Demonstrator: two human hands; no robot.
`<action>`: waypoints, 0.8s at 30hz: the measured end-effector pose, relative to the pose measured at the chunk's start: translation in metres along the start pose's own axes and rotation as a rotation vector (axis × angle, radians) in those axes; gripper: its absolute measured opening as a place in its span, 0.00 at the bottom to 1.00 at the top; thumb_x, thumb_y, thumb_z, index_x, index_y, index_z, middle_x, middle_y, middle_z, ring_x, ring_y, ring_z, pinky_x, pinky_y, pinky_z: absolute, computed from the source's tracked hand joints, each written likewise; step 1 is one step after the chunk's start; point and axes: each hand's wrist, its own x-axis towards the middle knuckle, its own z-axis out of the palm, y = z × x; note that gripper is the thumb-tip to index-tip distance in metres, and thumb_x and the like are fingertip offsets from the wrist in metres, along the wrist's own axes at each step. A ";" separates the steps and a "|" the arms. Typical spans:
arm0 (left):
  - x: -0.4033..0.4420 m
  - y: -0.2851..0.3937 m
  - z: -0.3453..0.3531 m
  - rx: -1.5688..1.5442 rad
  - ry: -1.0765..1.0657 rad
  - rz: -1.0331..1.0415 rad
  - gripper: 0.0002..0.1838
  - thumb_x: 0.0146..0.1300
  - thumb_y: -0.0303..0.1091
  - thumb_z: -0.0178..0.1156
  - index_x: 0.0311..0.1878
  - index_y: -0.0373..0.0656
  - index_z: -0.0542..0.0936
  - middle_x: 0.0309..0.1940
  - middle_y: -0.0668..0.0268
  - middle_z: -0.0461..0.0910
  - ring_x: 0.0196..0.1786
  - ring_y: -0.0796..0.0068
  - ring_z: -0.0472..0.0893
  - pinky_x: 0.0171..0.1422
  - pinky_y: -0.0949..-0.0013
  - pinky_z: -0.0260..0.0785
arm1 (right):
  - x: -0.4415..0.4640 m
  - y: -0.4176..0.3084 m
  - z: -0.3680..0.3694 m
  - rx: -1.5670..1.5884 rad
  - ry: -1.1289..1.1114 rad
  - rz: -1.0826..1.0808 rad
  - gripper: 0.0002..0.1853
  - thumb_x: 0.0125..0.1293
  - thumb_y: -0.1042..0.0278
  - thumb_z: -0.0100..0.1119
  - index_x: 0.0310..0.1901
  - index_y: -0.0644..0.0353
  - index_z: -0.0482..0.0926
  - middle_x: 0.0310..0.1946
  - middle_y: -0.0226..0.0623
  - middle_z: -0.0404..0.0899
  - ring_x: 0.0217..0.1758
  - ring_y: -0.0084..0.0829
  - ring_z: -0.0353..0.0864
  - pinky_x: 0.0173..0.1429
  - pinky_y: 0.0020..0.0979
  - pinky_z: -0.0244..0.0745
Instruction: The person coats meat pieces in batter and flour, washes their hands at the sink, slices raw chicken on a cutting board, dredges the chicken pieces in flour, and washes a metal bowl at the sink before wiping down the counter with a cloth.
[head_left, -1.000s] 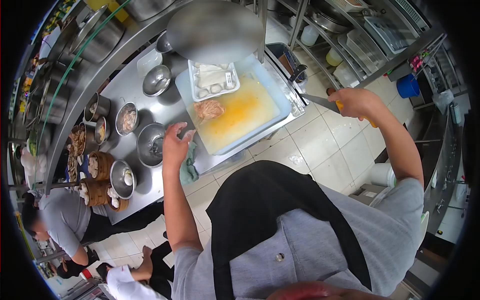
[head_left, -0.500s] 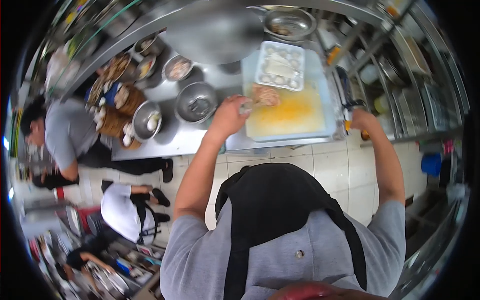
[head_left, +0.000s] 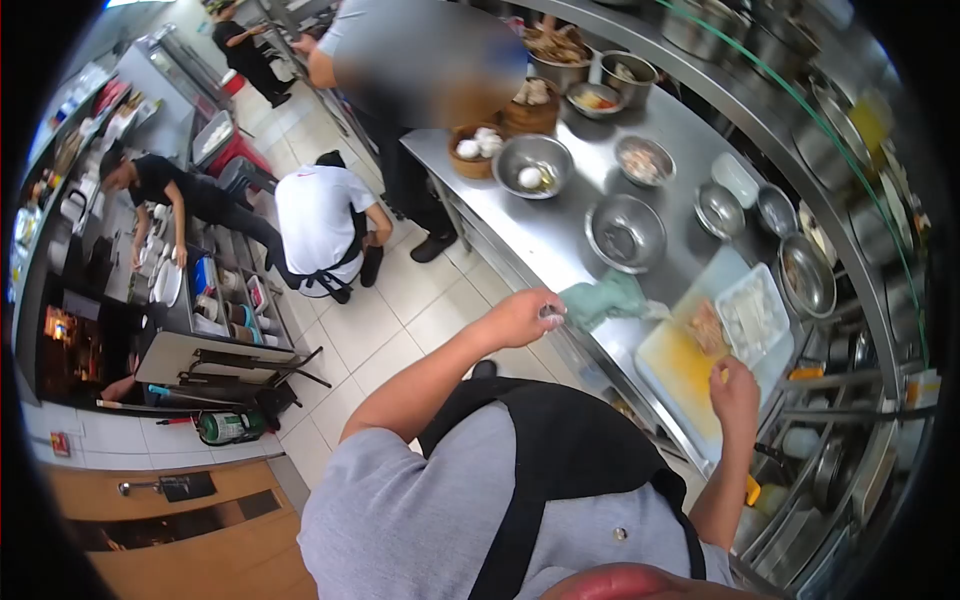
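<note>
My left hand [head_left: 523,318] is closed, with something small and whitish at its fingertips that I cannot make out. It hovers just off the table's front edge, beside a green cloth [head_left: 605,298]. My right hand [head_left: 736,392] has curled fingers over the near right part of a yellow-stained cutting board [head_left: 672,372]; what they hold, if anything, is hidden. Beyond it on the board lie a pile of pinkish raw meat [head_left: 706,328] and a white plastic tray [head_left: 752,312].
Metal bowls, including one with eggs [head_left: 532,178] and a large bowl [head_left: 625,232], stand on the steel table [head_left: 575,235]. A co-worker [head_left: 400,70] is at its far end; another person [head_left: 320,220] crouches on the floor. A yellow handle [head_left: 752,490] shows beside the board.
My view has turned left. My left hand has moved from above the board to beyond the table edge. My right hand has left the yellow-handled item and come over the board.
</note>
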 end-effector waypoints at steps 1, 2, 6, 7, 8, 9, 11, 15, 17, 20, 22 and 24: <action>-0.008 -0.009 -0.011 0.009 0.021 0.006 0.12 0.64 0.34 0.66 0.48 0.41 0.83 0.42 0.54 0.83 0.45 0.56 0.82 0.53 0.60 0.74 | 0.003 -0.018 0.014 0.110 -0.035 -0.071 0.10 0.63 0.61 0.59 0.40 0.57 0.83 0.37 0.51 0.84 0.43 0.55 0.83 0.47 0.48 0.76; -0.015 -0.017 -0.022 0.025 0.012 -0.004 0.12 0.64 0.35 0.65 0.48 0.41 0.82 0.42 0.54 0.83 0.45 0.56 0.82 0.52 0.60 0.74 | 0.003 -0.037 0.027 0.110 -0.019 -0.091 0.10 0.63 0.61 0.59 0.40 0.57 0.83 0.37 0.51 0.84 0.43 0.55 0.83 0.47 0.48 0.76; -0.047 -0.061 -0.072 0.102 0.077 -0.024 0.13 0.65 0.38 0.63 0.48 0.41 0.82 0.41 0.54 0.82 0.45 0.56 0.83 0.52 0.59 0.75 | 0.004 -0.137 0.059 0.227 -0.092 -0.240 0.11 0.63 0.60 0.59 0.36 0.59 0.83 0.36 0.51 0.84 0.42 0.55 0.83 0.47 0.47 0.77; -0.059 -0.070 -0.090 0.114 0.056 -0.101 0.14 0.65 0.38 0.63 0.49 0.41 0.82 0.42 0.54 0.82 0.45 0.56 0.83 0.52 0.59 0.75 | 0.003 -0.164 0.066 0.253 -0.125 -0.255 0.12 0.63 0.59 0.59 0.35 0.59 0.83 0.36 0.51 0.84 0.42 0.54 0.83 0.47 0.46 0.77; -0.074 -0.079 -0.107 0.114 0.074 -0.130 0.14 0.64 0.39 0.63 0.46 0.39 0.82 0.43 0.51 0.83 0.49 0.50 0.82 0.54 0.56 0.74 | 0.007 -0.191 0.074 0.262 -0.119 -0.274 0.12 0.63 0.59 0.59 0.35 0.59 0.83 0.36 0.51 0.84 0.42 0.54 0.83 0.47 0.46 0.77; -0.089 -0.091 -0.123 0.123 0.088 -0.135 0.14 0.64 0.39 0.63 0.46 0.39 0.82 0.43 0.51 0.83 0.49 0.50 0.82 0.54 0.56 0.74 | 0.012 -0.217 0.083 0.326 -0.231 -0.349 0.12 0.63 0.59 0.59 0.36 0.60 0.83 0.35 0.52 0.84 0.41 0.54 0.83 0.48 0.46 0.77; -0.125 -0.122 -0.150 0.191 0.203 -0.186 0.14 0.64 0.39 0.63 0.46 0.40 0.82 0.42 0.52 0.83 0.48 0.51 0.82 0.55 0.56 0.74 | 0.027 -0.271 0.105 0.426 -0.410 -0.515 0.14 0.63 0.58 0.59 0.37 0.62 0.83 0.34 0.52 0.84 0.41 0.52 0.83 0.48 0.44 0.77; -0.202 -0.174 -0.197 0.236 0.300 -0.277 0.15 0.65 0.40 0.63 0.48 0.39 0.83 0.42 0.55 0.83 0.43 0.56 0.83 0.51 0.59 0.75 | 0.064 -0.430 0.097 0.558 -0.521 -0.828 0.14 0.64 0.60 0.58 0.38 0.65 0.82 0.31 0.48 0.83 0.39 0.47 0.84 0.46 0.42 0.77; -0.243 -0.184 -0.214 0.195 0.452 -0.480 0.15 0.65 0.41 0.64 0.47 0.39 0.83 0.42 0.55 0.84 0.43 0.58 0.83 0.51 0.60 0.75 | 0.086 -0.516 0.085 0.633 -0.377 -1.103 0.12 0.65 0.63 0.56 0.37 0.65 0.81 0.29 0.44 0.82 0.35 0.38 0.83 0.41 0.38 0.77; -0.305 -0.222 -0.213 0.136 0.646 -0.665 0.15 0.63 0.41 0.65 0.46 0.39 0.83 0.40 0.53 0.84 0.41 0.57 0.83 0.49 0.59 0.75 | 0.121 -0.654 0.074 0.875 -0.344 -1.254 0.10 0.63 0.66 0.58 0.32 0.67 0.78 0.23 0.41 0.76 0.28 0.30 0.76 0.35 0.35 0.72; -0.345 -0.246 -0.196 0.092 0.770 -0.767 0.15 0.62 0.41 0.65 0.45 0.39 0.83 0.39 0.52 0.85 0.41 0.54 0.84 0.49 0.58 0.76 | 0.135 -0.736 0.047 1.052 -0.500 -1.244 0.11 0.70 0.64 0.58 0.31 0.60 0.77 0.20 0.25 0.72 0.17 0.18 0.73 0.22 0.24 0.66; -0.384 -0.274 -0.166 0.059 0.856 -0.910 0.15 0.62 0.41 0.65 0.43 0.38 0.83 0.38 0.51 0.85 0.42 0.52 0.84 0.50 0.57 0.76 | 0.166 -0.820 0.033 1.196 -0.584 -1.189 0.10 0.70 0.63 0.57 0.33 0.60 0.78 0.20 0.23 0.71 0.17 0.17 0.72 0.22 0.24 0.69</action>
